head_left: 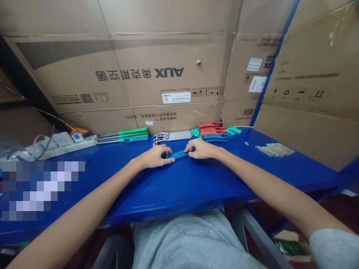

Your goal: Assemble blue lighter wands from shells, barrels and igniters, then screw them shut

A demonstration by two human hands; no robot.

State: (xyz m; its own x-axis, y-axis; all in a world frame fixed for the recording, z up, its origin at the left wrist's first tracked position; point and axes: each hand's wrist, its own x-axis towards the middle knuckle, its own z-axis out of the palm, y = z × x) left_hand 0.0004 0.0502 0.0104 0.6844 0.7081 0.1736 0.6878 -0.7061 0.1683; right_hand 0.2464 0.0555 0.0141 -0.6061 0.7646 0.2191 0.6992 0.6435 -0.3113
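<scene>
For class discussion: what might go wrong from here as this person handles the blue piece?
The blue piece, held between the left hand and right hand, nearly matches the blue bench, so anything that slips from it might be hard to spot. The loose metal parts lie just beyond the hands, so a careless move could perhaps knock them out of line.

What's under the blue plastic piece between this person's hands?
The left hand and right hand grip the blue plastic piece. Around it shows the blue workbench top; directly beneath, the piece and fingers hide whatever is there.
</scene>
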